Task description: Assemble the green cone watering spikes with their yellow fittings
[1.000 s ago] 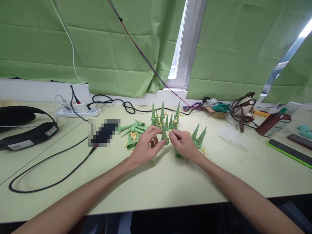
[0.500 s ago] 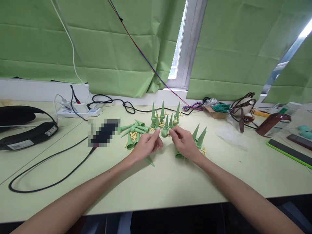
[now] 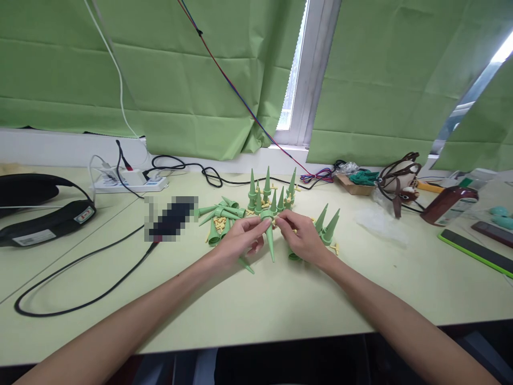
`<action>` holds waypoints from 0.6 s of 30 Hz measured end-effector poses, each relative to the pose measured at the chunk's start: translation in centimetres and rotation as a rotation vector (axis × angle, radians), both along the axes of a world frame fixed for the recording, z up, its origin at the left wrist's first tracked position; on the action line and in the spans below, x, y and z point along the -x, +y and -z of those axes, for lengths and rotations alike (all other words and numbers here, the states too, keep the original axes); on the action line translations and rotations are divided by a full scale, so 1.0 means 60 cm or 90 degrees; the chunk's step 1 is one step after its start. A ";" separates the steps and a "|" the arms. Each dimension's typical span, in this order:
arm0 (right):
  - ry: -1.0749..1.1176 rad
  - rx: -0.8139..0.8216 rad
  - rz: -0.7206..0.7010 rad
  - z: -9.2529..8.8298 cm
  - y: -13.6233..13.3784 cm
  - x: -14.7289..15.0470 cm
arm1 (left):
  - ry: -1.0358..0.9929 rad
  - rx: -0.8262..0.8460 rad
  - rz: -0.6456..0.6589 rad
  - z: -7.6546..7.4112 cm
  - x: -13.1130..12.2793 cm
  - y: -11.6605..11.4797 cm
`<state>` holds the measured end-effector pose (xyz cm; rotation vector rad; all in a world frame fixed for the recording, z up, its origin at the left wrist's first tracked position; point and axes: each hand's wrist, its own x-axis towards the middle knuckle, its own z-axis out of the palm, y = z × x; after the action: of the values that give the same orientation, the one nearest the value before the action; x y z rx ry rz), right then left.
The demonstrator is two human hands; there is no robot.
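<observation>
A green plastic watering spike (image 3: 270,241) points down toward me, gripped near its wide end by my left hand (image 3: 244,238). At that wide end my right hand (image 3: 298,231) pinches a small yellow valve (image 3: 274,220), mostly covered by the fingers. Behind the hands several green spikes (image 3: 267,184) stand upright with yellow valves on them. Loose green spikes (image 3: 222,211) lie in a heap to the left, around a pile of small yellow valves (image 3: 219,223). More spikes (image 3: 329,229) stand right of my right hand, beside a yellow valve (image 3: 335,248). Another spike lies partly under my left hand.
A power strip (image 3: 128,184) with cables sits at the back left, near a black strapped device (image 3: 48,224). At the right lie a plastic bag (image 3: 379,227), a brown bottle (image 3: 451,206) and a green-edged phone (image 3: 476,251). A black cable (image 3: 80,313) loops across the left.
The held spike has swung so that its tip now points down toward me. My left fingers have closed round its wide end, while the right hand stays almost in place.
</observation>
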<state>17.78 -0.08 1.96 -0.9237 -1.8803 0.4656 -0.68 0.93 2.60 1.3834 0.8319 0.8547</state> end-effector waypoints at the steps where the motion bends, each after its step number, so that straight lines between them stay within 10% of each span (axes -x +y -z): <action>1: -0.001 0.002 0.002 0.000 0.000 0.000 | 0.004 -0.019 -0.002 0.000 0.000 0.000; 18: -0.017 0.010 0.017 0.008 0.006 0.001 | 0.174 -0.460 -0.140 0.016 0.000 -0.008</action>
<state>17.73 0.31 1.48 -0.9687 -1.8879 0.4539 -0.65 0.46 1.64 2.1009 0.9375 1.2246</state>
